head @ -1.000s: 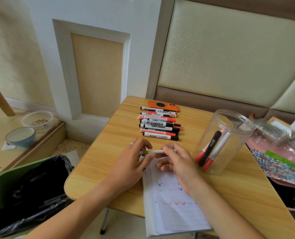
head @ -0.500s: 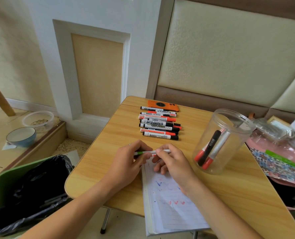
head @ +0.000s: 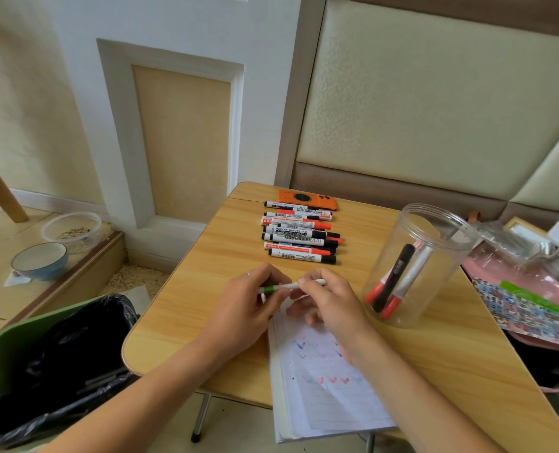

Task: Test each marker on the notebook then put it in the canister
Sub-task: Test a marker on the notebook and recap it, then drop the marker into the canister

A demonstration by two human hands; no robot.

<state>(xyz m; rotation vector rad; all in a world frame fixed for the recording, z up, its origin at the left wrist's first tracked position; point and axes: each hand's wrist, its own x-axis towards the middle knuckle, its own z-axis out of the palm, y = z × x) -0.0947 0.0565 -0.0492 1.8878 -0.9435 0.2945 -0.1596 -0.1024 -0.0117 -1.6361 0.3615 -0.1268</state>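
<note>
Both hands on one slim white marker (head: 291, 285) with a green cap end. My left hand (head: 245, 308) pinches the green end, fingers curled round it; my right hand (head: 330, 305) grips the white barrel, fingers curled. Marker is horizontal, held just above the top edge of the notebook (head: 324, 387). Can't tell if the cap is seated or coming off. My guess: uncapping to test. Just below my fingers the lined page already has blue ticks and red ticks, so a few tests are done. To the right of my right hand, the clear plastic canister (head: 415, 266), round, open-topped, holds about four markers leaning inside: red caps, one black. Beyond my fingers, a stack of whiteboard markers (head: 299, 235) lies side by side, white printed barrels, black and red caps, roughly ten left. So under halfway, I'd say. Behind that stack sits an orange phone (head: 307, 199), glossy, face down. Table (head: 213, 256) is smooth wood-grain laminate with rounded corners.
</note>
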